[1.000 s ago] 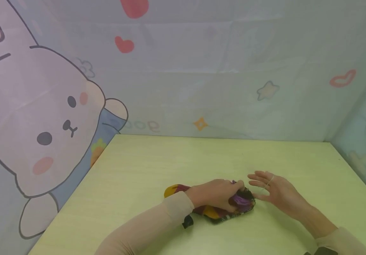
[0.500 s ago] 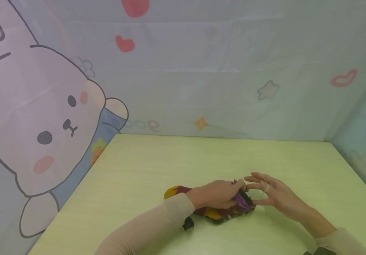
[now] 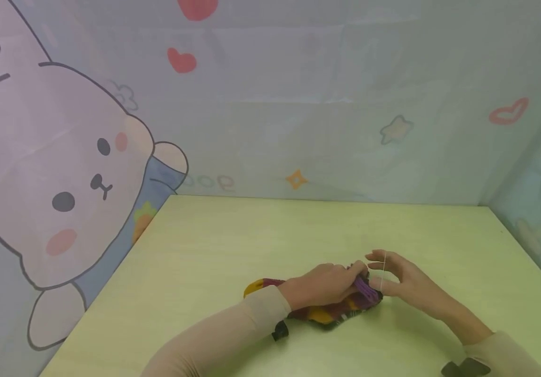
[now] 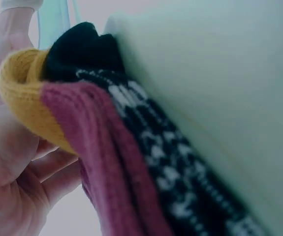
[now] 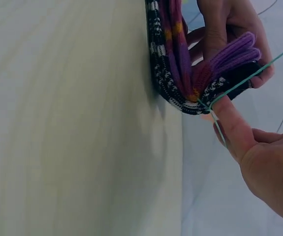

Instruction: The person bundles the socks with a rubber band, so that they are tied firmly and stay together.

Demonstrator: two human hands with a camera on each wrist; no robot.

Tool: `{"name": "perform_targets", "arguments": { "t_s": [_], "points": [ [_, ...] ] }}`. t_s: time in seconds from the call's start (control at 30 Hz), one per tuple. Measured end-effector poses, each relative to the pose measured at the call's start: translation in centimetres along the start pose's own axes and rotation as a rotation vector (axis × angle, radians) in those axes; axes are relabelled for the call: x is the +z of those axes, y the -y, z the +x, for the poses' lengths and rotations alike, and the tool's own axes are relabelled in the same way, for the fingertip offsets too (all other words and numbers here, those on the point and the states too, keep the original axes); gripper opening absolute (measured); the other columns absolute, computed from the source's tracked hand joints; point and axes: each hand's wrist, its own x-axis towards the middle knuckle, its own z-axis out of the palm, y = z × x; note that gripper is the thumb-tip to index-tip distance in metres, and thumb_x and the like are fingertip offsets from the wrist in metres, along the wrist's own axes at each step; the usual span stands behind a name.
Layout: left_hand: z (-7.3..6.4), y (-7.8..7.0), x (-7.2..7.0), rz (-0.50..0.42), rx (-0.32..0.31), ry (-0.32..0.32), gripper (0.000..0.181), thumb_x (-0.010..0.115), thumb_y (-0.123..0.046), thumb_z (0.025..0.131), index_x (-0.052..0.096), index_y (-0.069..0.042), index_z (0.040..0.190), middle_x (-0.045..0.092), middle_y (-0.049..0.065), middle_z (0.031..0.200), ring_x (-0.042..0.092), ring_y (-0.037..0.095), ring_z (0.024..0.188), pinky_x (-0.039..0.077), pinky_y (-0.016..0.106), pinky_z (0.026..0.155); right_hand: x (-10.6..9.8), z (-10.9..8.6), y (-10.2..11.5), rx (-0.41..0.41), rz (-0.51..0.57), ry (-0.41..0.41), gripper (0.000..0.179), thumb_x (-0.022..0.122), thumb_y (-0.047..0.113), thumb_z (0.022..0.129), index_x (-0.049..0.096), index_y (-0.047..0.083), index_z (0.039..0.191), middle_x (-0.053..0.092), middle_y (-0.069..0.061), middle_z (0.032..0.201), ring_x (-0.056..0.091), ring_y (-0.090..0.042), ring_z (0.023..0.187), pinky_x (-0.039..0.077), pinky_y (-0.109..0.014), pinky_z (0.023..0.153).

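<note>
Bundled knitted socks (image 3: 319,314), coloured burgundy, yellow and purple with a black-and-white pattern, lie on the table under my left hand (image 3: 327,285). That hand grips their folded end, seen as a purple ribbed cuff in the right wrist view. My right hand (image 3: 409,285) is just right of this end, thumb and fingers spread apart. A thin rubber band (image 3: 384,269) is stretched across them. In the right wrist view the band (image 5: 252,76) runs from the thumb at the fold to a fingertip at the edge. The left wrist view shows the socks (image 4: 107,132) folded over, close up.
The pale yellow-green table (image 3: 232,235) extends behind and to both sides of the hands. A curtain (image 3: 275,104) with a cartoon rabbit and hearts hangs at its back and sides. Small black devices sit at the left wrist (image 3: 280,331) and right wrist (image 3: 468,368).
The left hand has tightened the sock fold and shifted slightly right. The right hand came to the sock end, then drew back slightly, its rubber band now stretched between thumb and fingers.
</note>
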Motion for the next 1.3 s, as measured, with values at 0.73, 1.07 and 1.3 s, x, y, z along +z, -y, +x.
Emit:
{"name": "perform_targets", "arguments": {
  "t_s": [0.73,1.07,1.3],
  "points": [
    [-0.4,0.4,0.1,0.01,0.036,0.188,0.064,0.069,-0.009,0.093,0.037,-0.026,0.146,0.061,-0.007,0.094,0.053,0.007,0.075,0.044,0.02,0.056,-0.2,0.2,-0.3,-0.053,-0.289,0.05,0.088,0.081,0.032,0.086,0.032,-0.011,0.145,0.051,-0.027,0.134,0.058,-0.035,0.111,0.055,-0.03,0.08],
    [-0.4,0.7,0.3,0.058,0.009,0.215,0.085,0.071,-0.015,0.092,0.023,-0.032,0.16,0.062,-0.007,0.123,0.052,0.003,0.089,0.043,0.018,0.056,-0.9,1.0,0.0,-0.218,-0.341,0.228,0.073,0.085,0.021,0.08,0.04,-0.005,0.131,0.051,-0.017,0.117,0.061,-0.016,0.092,0.056,-0.028,0.072],
    [-0.3,1.1,0.4,-0.021,-0.001,0.228,0.092,0.071,-0.005,0.089,0.023,-0.038,0.159,0.062,-0.007,0.111,0.052,0.004,0.086,0.043,0.017,0.06,-1.1,1.1,0.0,-0.231,-0.465,0.238,0.064,0.082,0.003,0.073,0.043,0.005,0.124,0.052,-0.01,0.116,0.058,-0.011,0.09,0.053,-0.027,0.07]
  ]
}}
